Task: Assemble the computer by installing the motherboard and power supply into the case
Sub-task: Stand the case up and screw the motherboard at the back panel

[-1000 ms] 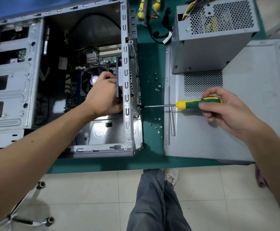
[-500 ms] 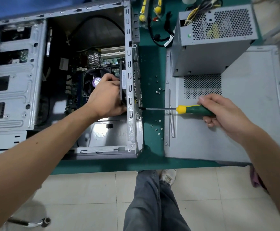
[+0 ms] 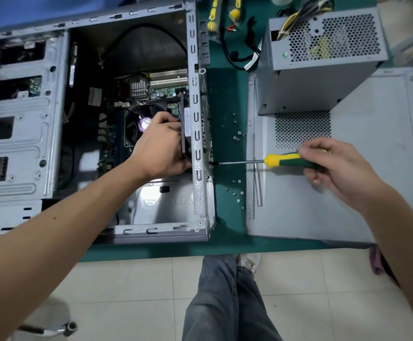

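The open grey computer case [image 3: 28, 143] lies on its side on the green mat. The motherboard [image 3: 161, 91] sits inside it, with a black CPU fan [image 3: 136, 124] on top. My left hand [image 3: 160, 146] reaches into the case and grips a black part against the inside of the rear panel [image 3: 197, 134]. My right hand [image 3: 335, 168] holds a green and yellow screwdriver [image 3: 286, 160]. Its tip meets the outside of the rear panel. The grey power supply [image 3: 318, 62] stands outside the case, at the back right, with its cables trailing behind.
The case's grey side panel [image 3: 372, 180] lies flat under the power supply and my right hand. Several small screws [image 3: 237, 139] are scattered on the green mat [image 3: 227, 99] between case and panel. More screwdrivers and a black cable [image 3: 235, 57] lie at the back. My leg shows below the table edge.
My right hand has turned on the screwdriver handle, its fingers now further over the top. The view has shifted slightly. My left hand stays in place inside the case.
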Tool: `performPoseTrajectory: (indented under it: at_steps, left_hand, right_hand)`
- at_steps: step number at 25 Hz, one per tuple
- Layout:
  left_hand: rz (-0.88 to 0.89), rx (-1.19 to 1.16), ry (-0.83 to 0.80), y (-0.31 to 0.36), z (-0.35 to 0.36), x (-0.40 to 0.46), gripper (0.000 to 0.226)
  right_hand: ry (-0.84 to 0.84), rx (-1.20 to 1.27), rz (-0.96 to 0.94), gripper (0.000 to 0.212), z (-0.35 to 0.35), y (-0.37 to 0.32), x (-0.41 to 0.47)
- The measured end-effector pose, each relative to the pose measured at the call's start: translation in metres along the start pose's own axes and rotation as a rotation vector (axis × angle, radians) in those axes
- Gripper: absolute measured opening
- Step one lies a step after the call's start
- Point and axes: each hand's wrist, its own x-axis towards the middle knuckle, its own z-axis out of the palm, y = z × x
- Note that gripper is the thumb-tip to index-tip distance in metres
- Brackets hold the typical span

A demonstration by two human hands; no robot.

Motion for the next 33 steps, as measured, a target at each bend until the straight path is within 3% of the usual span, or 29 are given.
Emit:
performPoseTrajectory:
  at_steps: [2, 3, 5, 7, 11, 14, 17, 21, 26, 30, 33]
  left_hand:
    - [0.015, -0.011, 0.013, 0.001, 0.0, -0.001, 0.029]
    - [0.023, -0.019, 0.019, 0.002, -0.001, -0.001, 0.026]
    - [0.029, -0.025, 0.011, 0.001, -0.002, 0.0, 0.024]
    - [0.037, -0.009, 0.001, 0.001, -0.002, 0.002, 0.026]
    - [0.016, 0.01, -0.014, -0.001, -0.002, 0.0, 0.028]
    - [0.002, -0.006, -0.02, 0.002, -0.002, -0.002, 0.028]
    - [0.011, -0.001, -0.006, 0.002, -0.004, -0.001, 0.026]
    - [0.023, 0.019, -0.041, -0.002, 0.0, -0.001, 0.026]
    - [-0.011, 0.024, -0.166, -0.001, 0.007, -0.003, 0.017]
    - [-0.007, 0.177, -0.39, 0.009, -0.008, -0.001, 0.031]
    - [0.065, 0.088, -0.215, 0.021, -0.035, -0.023, 0.017]
  right_hand:
    - [0.027, -0.155, 0.006, 0.033, 0.002, 0.002, 0.001]
    - [0.01, -0.157, 0.021, 0.031, 0.003, -0.001, 0.001]
    - [-0.048, -0.013, 0.037, 0.003, -0.001, -0.006, 0.001]
    - [-0.067, 0.052, 0.005, 0.014, -0.006, -0.009, 0.0]
    - [-0.061, -0.211, 0.054, 0.034, 0.001, -0.001, -0.001]
    - [-0.093, -0.05, 0.059, 0.017, -0.003, 0.005, -0.004]
    - [-0.058, -0.055, 0.045, 0.019, -0.001, 0.002, -0.004]
    - [0.007, -0.173, 0.094, 0.044, 0.007, 0.004, -0.001]
    - [0.079, -0.074, 0.145, 0.038, 0.01, 0.0, -0.022]
    - [-0.12, 0.046, 0.232, 0.041, 0.041, -0.019, -0.059]
    - [-0.171, 0.062, 0.204, 0.031, 0.071, -0.048, -0.071]
